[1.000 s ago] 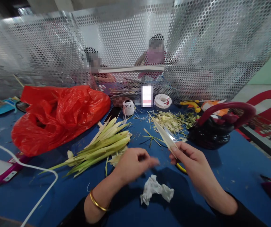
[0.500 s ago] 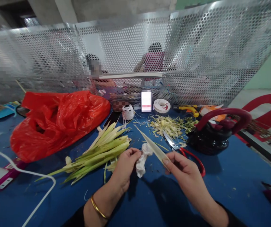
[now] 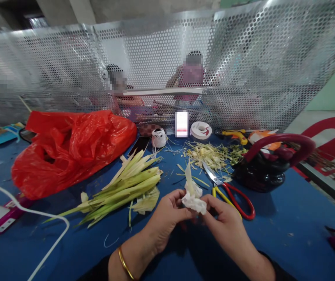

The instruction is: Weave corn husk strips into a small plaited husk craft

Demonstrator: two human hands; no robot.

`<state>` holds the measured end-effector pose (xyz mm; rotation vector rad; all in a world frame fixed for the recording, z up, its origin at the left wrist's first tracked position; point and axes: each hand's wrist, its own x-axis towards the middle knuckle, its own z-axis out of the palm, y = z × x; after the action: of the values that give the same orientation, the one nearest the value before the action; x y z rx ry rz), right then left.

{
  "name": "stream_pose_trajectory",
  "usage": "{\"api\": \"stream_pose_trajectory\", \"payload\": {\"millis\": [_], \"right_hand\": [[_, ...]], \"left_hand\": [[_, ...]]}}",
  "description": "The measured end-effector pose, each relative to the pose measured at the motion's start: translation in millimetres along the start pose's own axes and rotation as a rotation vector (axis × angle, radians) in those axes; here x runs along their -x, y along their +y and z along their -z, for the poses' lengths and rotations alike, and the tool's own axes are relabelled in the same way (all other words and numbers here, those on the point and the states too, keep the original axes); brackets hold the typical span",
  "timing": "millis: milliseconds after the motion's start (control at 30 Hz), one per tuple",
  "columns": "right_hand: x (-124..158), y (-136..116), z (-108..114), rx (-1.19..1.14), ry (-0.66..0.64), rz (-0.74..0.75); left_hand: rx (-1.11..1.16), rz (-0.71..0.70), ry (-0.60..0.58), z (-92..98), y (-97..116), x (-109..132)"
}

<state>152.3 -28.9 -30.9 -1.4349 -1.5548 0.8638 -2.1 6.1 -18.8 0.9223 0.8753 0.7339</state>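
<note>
White crumpled tissue (image 3: 195, 203) touches a pale husk strip (image 3: 188, 175); I see left hand (image 3: 169, 216) and right hand (image 3: 225, 219) each pinching the tissue, grip closed

Husks (image 3: 132, 182) and scissors (image 3: 218, 181) on blue table (image 3: 290, 242)

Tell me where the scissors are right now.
In the head view, the scissors lie right of centre on the blue table, just beyond the right hand, pointing toward the pale scraps, left of the black pot.
</note>
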Motion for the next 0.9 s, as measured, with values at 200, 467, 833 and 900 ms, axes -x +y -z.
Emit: {"api": "stream_pose_trajectory", "payload": {"millis": [200,467,833,900], "right_hand": [[2,1,1,0.121,0.031,0.063],[2,-2,3,0.088,0.036,0.059],[5,1,2,0.214,-0.036,0.211],[6,0,2,0.246,-0.050,0.210]], "left_hand": [[-0.073,-0.058,-0.065,0.2,6,4],[-0.264,-0.229,-0.015,0.8,4,2],[-0.163,-0.182,0.138,-3.6,-1,0],[-0.092,-0.156,0.168,-4.5,-3,0]]}}
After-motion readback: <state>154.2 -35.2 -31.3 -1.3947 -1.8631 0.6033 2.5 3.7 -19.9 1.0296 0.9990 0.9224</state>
